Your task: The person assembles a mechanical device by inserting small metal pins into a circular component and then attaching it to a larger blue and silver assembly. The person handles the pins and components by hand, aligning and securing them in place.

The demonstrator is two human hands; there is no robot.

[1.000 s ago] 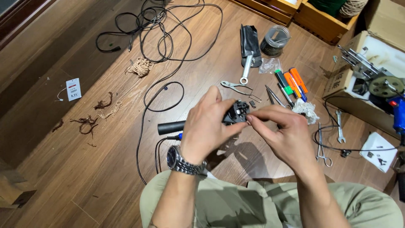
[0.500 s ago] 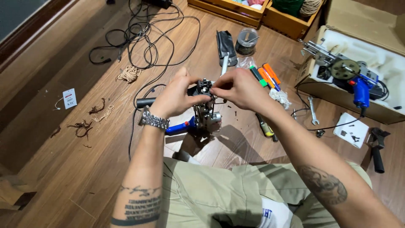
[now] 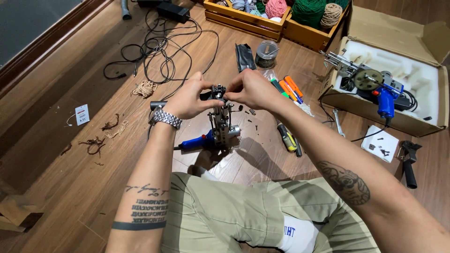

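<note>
The tool (image 3: pixel 220 124) stood upright on the floor (image 3: pixel 70 187) before the person's knees, long axis vertical, its blue handle pointing left. Both hands, the left (image 3: pixel 187 99) and the right (image 3: pixel 251 89), were pinched together on its top end.

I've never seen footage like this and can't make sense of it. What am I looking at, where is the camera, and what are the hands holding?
There is no robot here. A camera worn on a person's head looks down at their own two hands as they sit on a wooden floor. The left hand and right hand both grip the top of a small metal tool with a blue handle, stood upright on the floor. Around it lie black cables, screwdrivers, a wrench and small screws. To the right, an open cardboard box holds a similar blue-handled machine. Wooden crates of yarn stand at the top.
</note>
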